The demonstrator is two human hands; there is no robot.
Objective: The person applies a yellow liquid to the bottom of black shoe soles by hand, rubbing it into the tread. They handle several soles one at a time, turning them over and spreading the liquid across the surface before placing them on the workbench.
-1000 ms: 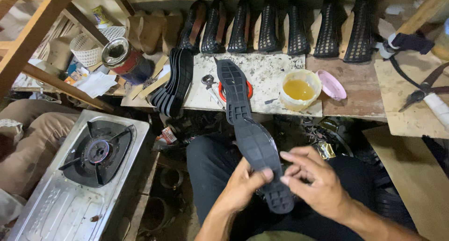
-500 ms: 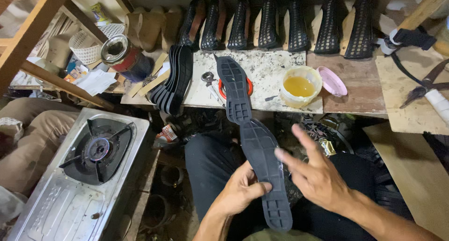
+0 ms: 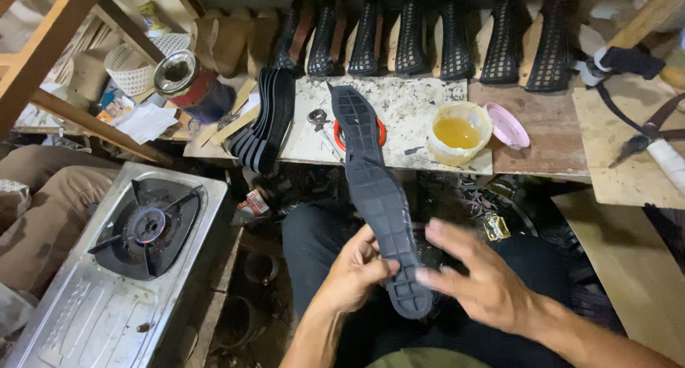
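A long black rubber shoe sole (image 3: 374, 189) with a ribbed tread points away from me, tread side up. My left hand (image 3: 353, 268) grips its heel end from the left, thumb pressed on the tread. My right hand (image 3: 474, 275) hovers just right of the heel with fingers spread, its fingertips touching the sole's edge. Both hands are over my lap in dark trousers.
A stack of black soles (image 3: 264, 122) leans on the low speckled bench (image 3: 407, 107). A yellow tub of glue (image 3: 459, 132) with a pink lid (image 3: 506, 124) stands there. Black woven shoe uppers (image 3: 428, 36) line the back. A gas stove (image 3: 135, 246) sits at left, scissors (image 3: 646, 136) at right.
My right hand has opened and slid along the sole toward the heel. The left hand keeps its grip, and the sole has tilted slightly.
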